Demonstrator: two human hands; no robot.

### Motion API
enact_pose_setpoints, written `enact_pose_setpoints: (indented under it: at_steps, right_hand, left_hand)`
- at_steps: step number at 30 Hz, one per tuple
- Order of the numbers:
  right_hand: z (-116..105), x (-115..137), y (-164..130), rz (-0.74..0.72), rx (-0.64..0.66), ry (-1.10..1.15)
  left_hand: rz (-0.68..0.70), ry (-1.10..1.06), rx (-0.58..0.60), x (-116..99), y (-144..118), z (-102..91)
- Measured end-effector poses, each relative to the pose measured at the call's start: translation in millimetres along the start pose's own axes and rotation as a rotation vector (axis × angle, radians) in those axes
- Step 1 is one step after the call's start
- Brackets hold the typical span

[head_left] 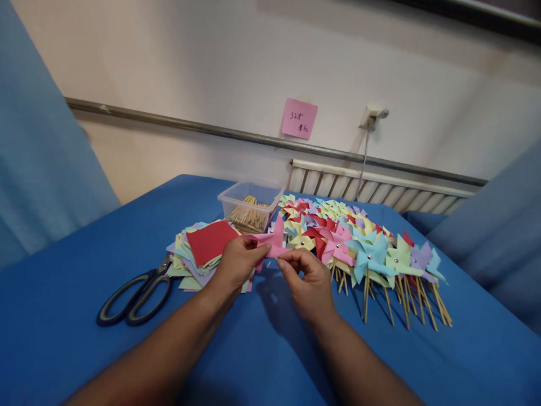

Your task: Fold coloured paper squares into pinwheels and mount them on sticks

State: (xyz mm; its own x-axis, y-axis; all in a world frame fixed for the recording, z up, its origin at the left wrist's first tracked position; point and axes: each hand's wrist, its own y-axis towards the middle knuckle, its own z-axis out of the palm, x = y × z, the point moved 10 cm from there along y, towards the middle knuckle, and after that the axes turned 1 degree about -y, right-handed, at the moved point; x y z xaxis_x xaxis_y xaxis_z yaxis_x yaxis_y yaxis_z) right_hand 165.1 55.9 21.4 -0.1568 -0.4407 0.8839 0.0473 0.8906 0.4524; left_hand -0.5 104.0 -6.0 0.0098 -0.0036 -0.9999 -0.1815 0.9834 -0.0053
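Pinching a pink paper pinwheel [273,241] between both hands above the blue table [63,316]: left hand [237,262] grips its left edge with thumb and fingers, right hand [307,282] nips the lower flap with its fingertips. Best, I'd judge, to keep the folded points aligned at centre and grip lightly so the paper doesn't crease. Forearms converge, wrists low; scissors [135,293] and paper squares [203,248] left of the left hand, stick box [250,206] beyond, finished pinwheels [367,248] right of the right hand.
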Motion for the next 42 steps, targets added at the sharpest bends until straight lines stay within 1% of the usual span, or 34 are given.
enact_pose_setpoints:
  at_steps: [1,3,5,7,11,14,17,24,28,34,42]
  right_hand:
    - [-3.6,4.8,2.3,-0.053,-0.021,-0.04]
    - [-6.8,6.6,6.1,-0.11,-0.032,-0.107]
    - [-9.2,2.6,8.4,-0.121,-0.041,-0.159]
    - [-12.4,-1.4,9.2,-0.118,-0.058,-0.194]
    - [-14.7,-2.8,8.9,-0.123,-0.061,-0.222]
    - [-16.2,-2.1,8.7,-0.119,-0.067,-0.225]
    - [-17.0,-0.4,8.3,-0.122,-0.071,-0.218]
    - [-16.4,7.4,7.0,-0.179,-0.068,-0.223]
    - [-17.0,9.8,5.7,-0.191,-0.076,-0.224]
    - [-16.8,8.7,6.0,-0.188,-0.079,-0.237]
    - [-15.6,11.5,5.1,-0.205,-0.069,-0.248]
  left_hand:
    - [-0.01,0.018,0.028,1.8,-2.7,5.7]
    - [-0.03,0.027,0.091,3.6,-9.1,17.3]
    - [-0.047,0.016,0.138,3.5,-15.4,25.7]
    - [-0.057,-0.002,0.148,2.9,-19.4,28.8]
    - [-0.073,-0.022,0.15,4.7,-20.8,29.6]
    - [-0.088,-0.034,0.175,5.9,-21.9,31.7]
    - [-0.075,-0.018,0.162,1.4,-24.6,29.9]
    - [-0.027,0.011,0.127,-8.6,-26.6,26.4]
    - [-0.012,0.046,0.105,-8.2,-25.4,24.2]
    - [-0.015,0.109,0.133,-9.5,-27.8,28.1]
    - [0.021,0.189,0.135,-17.4,-29.3,28.6]
